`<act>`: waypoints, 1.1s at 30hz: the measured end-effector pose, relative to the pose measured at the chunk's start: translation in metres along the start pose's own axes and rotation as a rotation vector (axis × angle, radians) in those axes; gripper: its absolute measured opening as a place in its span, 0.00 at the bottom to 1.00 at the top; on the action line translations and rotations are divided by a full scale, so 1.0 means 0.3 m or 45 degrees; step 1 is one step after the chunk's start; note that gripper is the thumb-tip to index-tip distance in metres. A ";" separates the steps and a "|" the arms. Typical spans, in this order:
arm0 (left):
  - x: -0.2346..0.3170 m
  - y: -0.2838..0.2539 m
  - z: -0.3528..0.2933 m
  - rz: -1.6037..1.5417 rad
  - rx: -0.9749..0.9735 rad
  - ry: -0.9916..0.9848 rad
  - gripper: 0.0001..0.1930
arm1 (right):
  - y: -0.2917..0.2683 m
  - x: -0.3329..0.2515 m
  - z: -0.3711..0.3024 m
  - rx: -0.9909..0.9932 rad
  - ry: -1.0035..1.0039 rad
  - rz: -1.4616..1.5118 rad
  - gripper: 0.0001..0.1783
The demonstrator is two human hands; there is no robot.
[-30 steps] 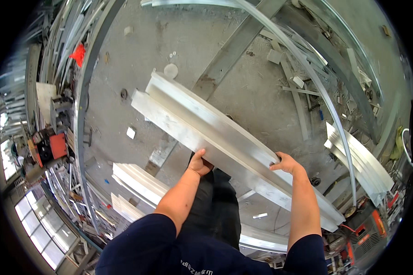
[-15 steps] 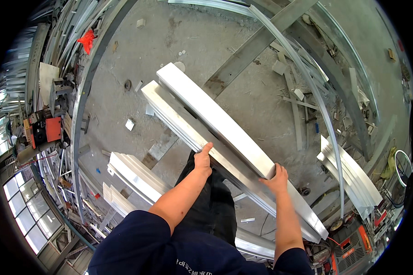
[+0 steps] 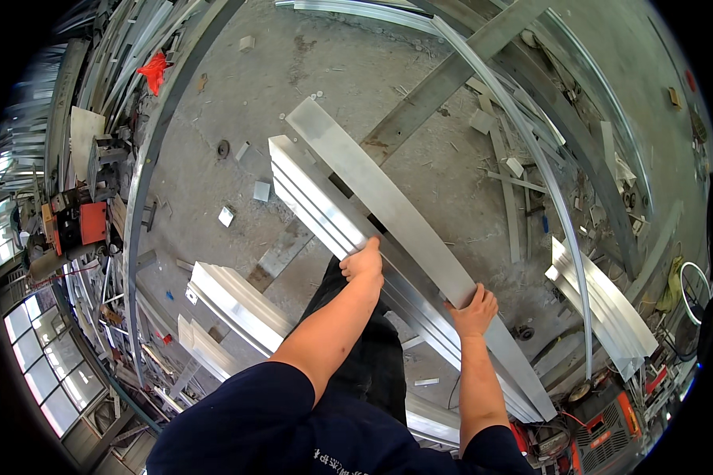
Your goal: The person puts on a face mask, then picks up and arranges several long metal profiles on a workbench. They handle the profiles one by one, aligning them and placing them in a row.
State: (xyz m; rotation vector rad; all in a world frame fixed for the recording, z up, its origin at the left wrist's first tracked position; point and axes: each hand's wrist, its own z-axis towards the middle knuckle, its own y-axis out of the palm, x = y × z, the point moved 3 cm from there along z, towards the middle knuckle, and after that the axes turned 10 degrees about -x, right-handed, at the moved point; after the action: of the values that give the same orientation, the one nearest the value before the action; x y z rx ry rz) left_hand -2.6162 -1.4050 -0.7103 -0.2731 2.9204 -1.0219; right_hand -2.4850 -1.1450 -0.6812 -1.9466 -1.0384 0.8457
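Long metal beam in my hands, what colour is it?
The metal beam is silvery grey; it shows best in the head view.

You wear a dark navy shirt (image 3: 238, 419) along the bottom of the frame, its short sleeves (image 3: 495, 450) showing at the lower left and lower right. Small white lettering (image 3: 339, 464) runs across your chest at the bottom edge, partly cut off there. Your trousers (image 3: 376, 352), at lower centre, are black and creased. Your forearms (image 3: 318, 336) and hands (image 3: 363, 263) are bare.
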 end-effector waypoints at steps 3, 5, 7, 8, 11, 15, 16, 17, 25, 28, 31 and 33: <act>0.008 0.020 0.011 0.058 0.009 0.114 0.54 | 0.001 -0.005 -0.012 0.001 0.012 -0.029 0.53; 0.018 0.025 0.011 0.063 -0.035 0.139 0.54 | -0.005 -0.007 -0.011 -0.001 -0.002 -0.025 0.53; 0.017 0.022 0.002 0.058 -0.090 0.173 0.55 | -0.010 -0.007 -0.017 -0.007 -0.001 -0.028 0.54; 0.016 0.020 0.000 0.053 -0.117 0.190 0.55 | -0.008 -0.005 -0.021 -0.010 0.004 -0.033 0.55; -0.025 0.004 0.063 0.055 -0.107 0.370 0.53 | -0.014 -0.020 -0.028 -0.022 -0.010 -0.033 0.55; -0.018 -0.043 0.106 -0.227 -0.430 0.434 0.50 | -0.019 -0.024 -0.047 0.002 -0.015 -0.014 0.53; -0.008 -0.055 0.112 -0.272 -0.471 0.426 0.50 | -0.017 -0.026 -0.051 0.005 -0.012 -0.028 0.53; -0.001 -0.067 0.117 -0.316 -0.511 0.419 0.51 | -0.013 -0.026 -0.057 0.008 -0.009 -0.042 0.54; 0.156 -0.172 0.177 -0.137 -0.161 0.777 0.53 | 0.002 -0.032 -0.055 0.050 -0.007 -0.070 0.55; 0.266 -0.239 0.179 0.017 0.007 1.268 0.55 | -0.008 -0.044 -0.064 0.016 0.023 -0.069 0.55; 0.385 -0.269 0.181 0.209 0.080 1.462 0.60 | -0.005 -0.051 -0.061 -0.043 0.042 -0.085 0.53; 0.454 -0.278 0.218 0.320 0.209 1.434 0.62 | -0.008 -0.067 -0.069 -0.074 0.053 -0.102 0.53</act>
State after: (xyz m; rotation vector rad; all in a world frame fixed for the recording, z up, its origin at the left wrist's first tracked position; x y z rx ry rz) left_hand -2.7313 -1.5335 -0.7064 0.9673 3.5142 -1.7685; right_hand -2.4782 -1.1680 -0.6650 -1.9488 -1.1194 0.7354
